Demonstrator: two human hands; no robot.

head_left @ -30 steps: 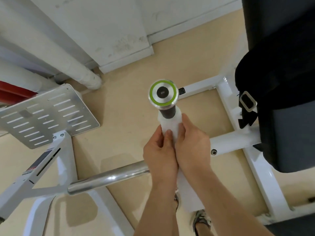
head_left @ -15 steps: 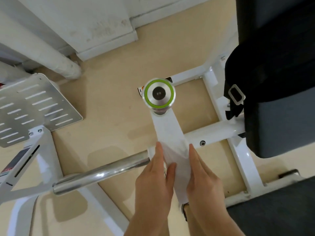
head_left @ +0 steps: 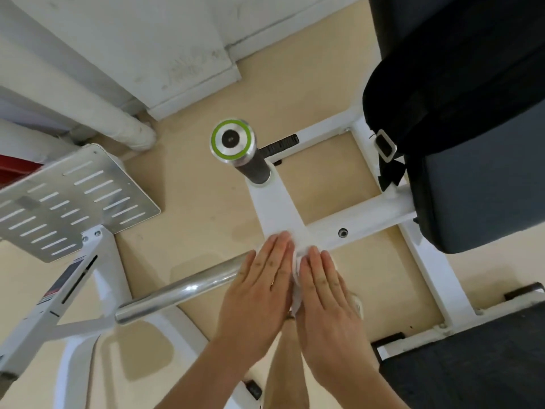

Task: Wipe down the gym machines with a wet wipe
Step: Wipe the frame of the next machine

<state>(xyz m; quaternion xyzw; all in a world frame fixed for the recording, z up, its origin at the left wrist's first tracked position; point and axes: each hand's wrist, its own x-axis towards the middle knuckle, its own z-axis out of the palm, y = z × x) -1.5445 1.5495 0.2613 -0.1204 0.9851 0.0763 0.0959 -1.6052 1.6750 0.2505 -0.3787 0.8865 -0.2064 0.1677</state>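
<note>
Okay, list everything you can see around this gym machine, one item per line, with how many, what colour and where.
handle: one, black grip with a silver, green-ringed end cap, top centre
machine arm: one, white, from the handle down to the hands
wet wipe: one, white, on the arm, under and between the hands
chrome bar: one, silver, sticking out to the left of the hands
footplate: one, grey slotted metal, left
base frame: one, white, on the floor, right of centre
pads: at least two, black, right edge
buckle: one, silver, on a black strap beside the pads
pipe: one, white, upper left
floor: beige
left hand: flat on the wipe
right hand: flat on the wipe
</note>
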